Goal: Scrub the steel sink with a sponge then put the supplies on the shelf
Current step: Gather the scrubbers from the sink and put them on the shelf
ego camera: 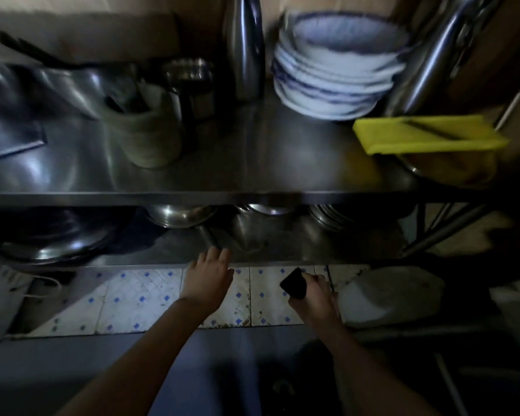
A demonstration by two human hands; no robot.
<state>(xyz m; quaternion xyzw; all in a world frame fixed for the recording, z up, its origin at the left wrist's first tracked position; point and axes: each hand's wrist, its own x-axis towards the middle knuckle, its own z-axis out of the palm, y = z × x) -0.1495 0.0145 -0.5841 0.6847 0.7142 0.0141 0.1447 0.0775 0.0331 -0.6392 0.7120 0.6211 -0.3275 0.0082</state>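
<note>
I look down at a steel shelf unit (192, 196) with two tiers; no sink is in view. My right hand (312, 295) grips a small dark object, probably the sponge (294, 284), held over the tiled floor in front of the lower shelf (282, 261). My left hand (209, 274) reaches forward with its fingers stretched out, their tips at the front edge of the lower shelf, just below a metal handle (207, 237). It holds nothing.
The upper shelf carries a stack of blue-rimmed plates (336, 70), a steel bottle (245, 46), a utensil cup (144, 133), pans and a yellow slicer (427, 135). Steel bowls (177, 214) and lids fill the lower shelf. A white container (388, 295) stands on the floor at right.
</note>
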